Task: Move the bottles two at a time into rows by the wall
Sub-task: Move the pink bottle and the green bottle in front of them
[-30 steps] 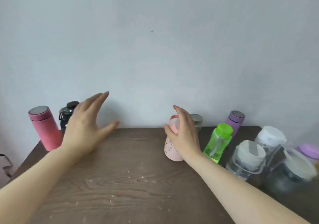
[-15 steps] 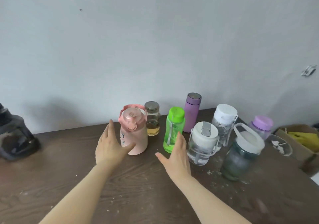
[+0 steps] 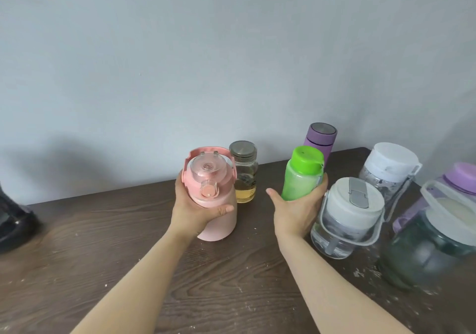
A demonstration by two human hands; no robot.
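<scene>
Both hands were gripping: left hand wrapped the pink bottle, right hand clasped the green bottle right of it. Lifting both toward the wall seemed next.

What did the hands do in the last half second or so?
Both closed in and took hold: the left hand now wraps the pink bottle, the right hand the green bottle. The glass jar and purple flask kept their places by the wall.
</scene>
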